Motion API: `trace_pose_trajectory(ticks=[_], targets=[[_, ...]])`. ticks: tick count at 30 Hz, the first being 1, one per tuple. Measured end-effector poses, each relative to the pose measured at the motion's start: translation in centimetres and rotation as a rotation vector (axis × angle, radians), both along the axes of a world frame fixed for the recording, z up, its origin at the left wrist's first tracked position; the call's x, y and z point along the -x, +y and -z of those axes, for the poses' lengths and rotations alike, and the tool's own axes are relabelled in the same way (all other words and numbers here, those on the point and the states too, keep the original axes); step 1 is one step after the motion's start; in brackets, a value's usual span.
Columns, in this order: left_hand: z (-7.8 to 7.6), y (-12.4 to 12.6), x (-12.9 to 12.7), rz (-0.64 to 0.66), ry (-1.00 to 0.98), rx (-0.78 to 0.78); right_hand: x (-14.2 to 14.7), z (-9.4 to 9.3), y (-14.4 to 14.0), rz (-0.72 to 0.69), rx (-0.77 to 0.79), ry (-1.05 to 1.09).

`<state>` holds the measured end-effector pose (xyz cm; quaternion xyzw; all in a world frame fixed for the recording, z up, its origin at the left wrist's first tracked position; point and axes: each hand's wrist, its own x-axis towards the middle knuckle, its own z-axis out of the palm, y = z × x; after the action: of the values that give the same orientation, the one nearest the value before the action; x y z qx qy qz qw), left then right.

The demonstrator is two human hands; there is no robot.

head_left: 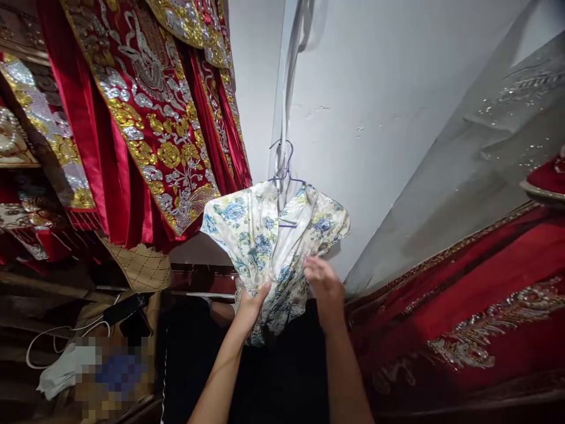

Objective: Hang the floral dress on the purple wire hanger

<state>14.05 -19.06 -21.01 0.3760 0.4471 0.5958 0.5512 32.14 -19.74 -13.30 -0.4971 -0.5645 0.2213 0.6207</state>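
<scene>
A white short-sleeved top with blue and green flowers (258, 235) hangs from a thin purple hanger (289, 162) in front of a pale wall. Its front falls open at the neck, and the lower part is bunched. My left hand (252, 303) grips the cloth at the lower left side, thumb in front and the other fingers mostly hidden behind. At the right side of the top, my right hand (325, 288) is slightly blurred, its fingers stretched out toward the cloth. Whether those fingertips touch the fabric I cannot tell.
Red robes with gold and silver embroidery (168, 129) hang at the left. A red beaded garment (477, 306) and sheer sparkling fabric (503, 135) fill the right. A white strap (286, 76) runs down the wall. At lower left stands a wooden chair (154, 318) with a white cable (44, 333).
</scene>
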Motion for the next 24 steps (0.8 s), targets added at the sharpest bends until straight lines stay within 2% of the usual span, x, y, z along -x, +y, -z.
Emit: trace_pose_trajectory(ticks=[1, 3, 5, 6, 9, 11, 16, 20, 22, 24], targets=[[-0.2, -0.2, -0.3, 0.026, -0.004, 0.003, 0.3, 1.4, -0.4, -0.046, 0.091, 0.005], [-0.7, -0.5, -0.7, 0.084, -0.017, 0.001, 0.7, 2.8, -0.8, -0.257, 0.271, -0.078], [-1.3, -0.9, -0.9, 0.107, -0.025, -0.020, 1.0, 2.7, -0.9, -0.414, 0.367, -0.152], [-1.5, -1.2, -1.0, 0.108, -0.023, -0.035, 1.2, 2.3, -0.8, -0.430, 0.380, -0.155], [-1.8, -1.9, -0.9, 0.107, -0.001, -0.095, 1.9, 1.7, -0.4, -0.352, 0.346, -0.083], [-1.7, -2.2, -0.8, 0.101, 0.020, -0.099, 2.4, 2.1, -0.2, -0.303, 0.315, -0.030], [-1.1, -2.0, 0.0, -0.035, -0.001, 0.056, 2.7, 3.5, -0.2, -0.292, 0.296, 0.003], [-0.6, -1.8, 0.4, -0.089, -0.052, 0.129, 2.3, 3.2, -0.7, -0.251, 0.256, -0.007], [-0.7, -2.1, 0.4, -0.134, 0.040, 0.077, 2.1, 2.8, -0.9, -0.184, 0.199, -0.016], [-1.2, -2.7, 0.2, -0.314, 0.227, -0.054, 2.2, 2.3, -1.1, -0.118, 0.150, -0.027]])
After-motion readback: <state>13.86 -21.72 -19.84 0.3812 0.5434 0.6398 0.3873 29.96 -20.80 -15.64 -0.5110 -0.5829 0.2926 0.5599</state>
